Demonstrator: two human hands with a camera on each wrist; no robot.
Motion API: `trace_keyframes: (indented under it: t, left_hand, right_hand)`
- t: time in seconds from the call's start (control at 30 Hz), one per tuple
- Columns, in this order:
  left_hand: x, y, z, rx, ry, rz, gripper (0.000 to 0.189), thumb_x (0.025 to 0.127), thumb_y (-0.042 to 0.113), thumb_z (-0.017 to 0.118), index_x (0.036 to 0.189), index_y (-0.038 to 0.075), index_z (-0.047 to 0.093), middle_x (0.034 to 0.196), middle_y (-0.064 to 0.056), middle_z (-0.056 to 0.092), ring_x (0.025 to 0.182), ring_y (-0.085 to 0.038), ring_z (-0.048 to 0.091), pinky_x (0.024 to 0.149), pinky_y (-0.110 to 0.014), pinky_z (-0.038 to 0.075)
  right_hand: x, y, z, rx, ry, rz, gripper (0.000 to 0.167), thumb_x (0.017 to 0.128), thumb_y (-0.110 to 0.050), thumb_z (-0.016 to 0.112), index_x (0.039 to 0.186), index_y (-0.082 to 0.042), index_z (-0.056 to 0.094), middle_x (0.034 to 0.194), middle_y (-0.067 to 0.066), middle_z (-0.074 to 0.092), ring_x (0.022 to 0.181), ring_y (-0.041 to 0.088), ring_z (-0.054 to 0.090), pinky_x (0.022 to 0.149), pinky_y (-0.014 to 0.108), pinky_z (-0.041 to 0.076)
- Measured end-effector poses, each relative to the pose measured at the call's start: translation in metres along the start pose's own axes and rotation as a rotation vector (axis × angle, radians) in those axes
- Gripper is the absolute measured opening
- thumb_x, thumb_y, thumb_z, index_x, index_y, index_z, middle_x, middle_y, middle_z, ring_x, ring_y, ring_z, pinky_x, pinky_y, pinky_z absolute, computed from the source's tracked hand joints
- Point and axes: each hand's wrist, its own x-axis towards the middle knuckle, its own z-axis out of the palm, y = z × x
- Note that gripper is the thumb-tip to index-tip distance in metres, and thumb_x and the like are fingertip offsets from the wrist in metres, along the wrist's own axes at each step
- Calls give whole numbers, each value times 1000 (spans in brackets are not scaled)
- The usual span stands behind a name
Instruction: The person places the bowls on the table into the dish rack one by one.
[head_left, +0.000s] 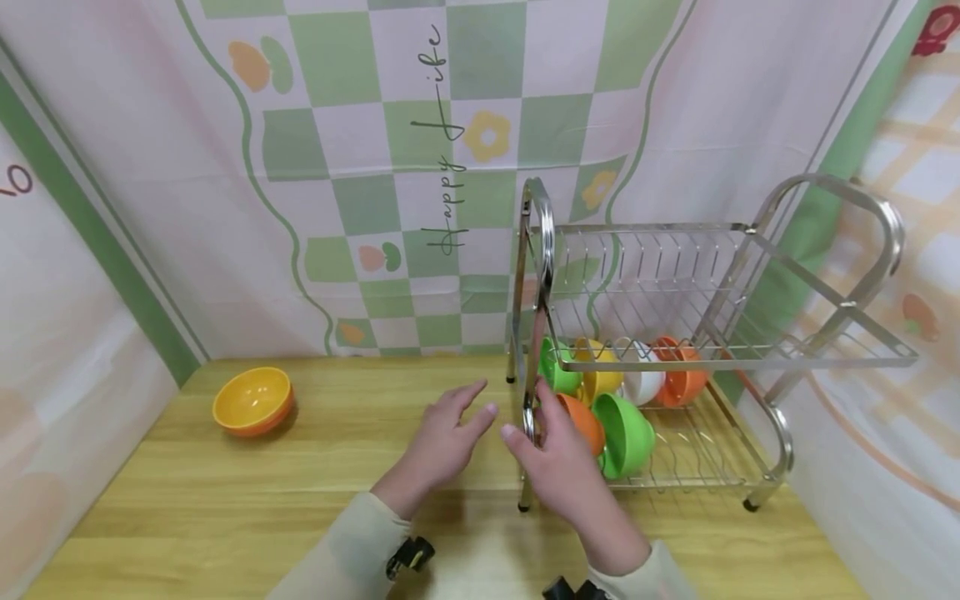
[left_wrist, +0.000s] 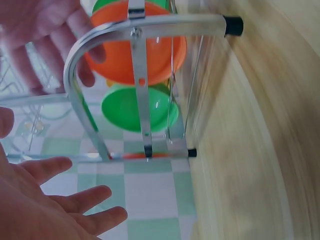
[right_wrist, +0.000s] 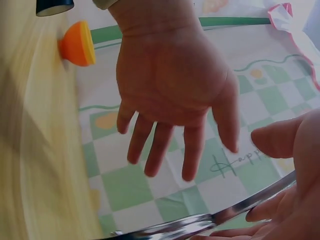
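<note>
My left hand (head_left: 441, 435) hovers above the table just left of a metal dish rack (head_left: 542, 250), fingers spread and palm facing right. My right hand (head_left: 564, 468) is held at the rack's left end, its fingers extended beside the tubular frame and overlapping it in the head view. I cannot tell whether they touch it. Neither hand holds anything. On the lower tier, an orange bowl (head_left: 583, 423) and a green bowl (head_left: 627, 435) stand on edge in front. Behind them are another green bowl (head_left: 558, 367), a yellow bowl (head_left: 600, 371), a white bowl (head_left: 640, 372) and another orange bowl (head_left: 681, 372).
A bowl (head_left: 253, 402), orange outside and yellow inside, sits upright on the wooden table (head_left: 187, 508) at the far left. The rack's upper tier (head_left: 652, 292) has bare wires. Patterned curtains (head_left: 412, 167) hang behind and at both sides.
</note>
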Motion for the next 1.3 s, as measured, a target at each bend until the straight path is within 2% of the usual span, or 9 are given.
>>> trace_keyframes:
  t: [0.33,0.47,0.57,0.67,0.8,0.93,1.1,1.23,1.3]
  left_hand:
    - [-6,-19,-18,-78,37,-13,59,102,54,46,150,20,47,149,-11,46,135,-34,41,110,-57,35]
    - [-9,-25,-22,-82,41,-47,58,102,53,46,151,21,46,150,-11,44,136,-35,40,110,-57,34]
    - [-12,-29,-25,-72,47,-77,59,102,54,46,151,21,44,151,-12,43,135,-37,41,110,-58,34]
    - [-14,-32,-32,-59,52,-113,61,101,55,47,151,21,44,150,-13,45,131,-38,45,108,-57,38]
    - [-16,-37,-41,-46,41,-144,63,100,55,49,151,18,44,146,-15,49,126,-40,50,105,-57,42]
    - [-16,-45,-55,37,56,-145,59,101,47,53,150,15,45,143,-17,51,124,-40,52,101,-56,45]
    - [-15,-56,-92,241,140,-191,51,98,31,60,141,4,53,131,-23,58,116,-41,56,96,-56,48]
    - [-16,-68,-145,341,164,-290,53,96,30,58,138,-2,53,127,-29,59,112,-44,57,91,-57,48]
    - [-17,-78,-173,338,164,-347,55,97,31,56,139,-4,51,127,-31,57,111,-45,56,90,-57,48]
  right_hand:
    - [11,6,10,-41,55,99,65,100,-16,56,157,-10,26,146,23,46,129,39,47,99,59,46]
    - [15,9,12,-68,78,91,46,100,-9,55,145,-8,45,133,19,58,103,33,59,80,47,55]
    - [17,12,12,-76,85,85,30,100,-8,55,130,-7,55,118,14,63,80,26,57,62,36,53]
    - [18,13,12,-88,89,81,27,101,-9,55,128,-7,57,112,12,64,74,24,55,58,34,51]
    - [18,13,12,-121,99,73,28,101,-9,56,128,-6,57,119,13,64,85,25,59,67,38,54]
    - [18,13,12,-156,103,78,26,100,-8,56,126,-6,59,125,13,63,100,27,59,80,46,55]
    - [18,14,10,-174,105,69,25,100,-7,56,125,-5,59,123,14,64,104,29,59,84,50,53]
    - [18,14,10,-179,104,56,27,99,-5,56,126,-4,58,121,15,64,101,29,60,81,48,54]
    - [18,13,9,-177,100,62,30,99,-6,56,129,-3,57,122,15,64,98,28,60,79,46,54]
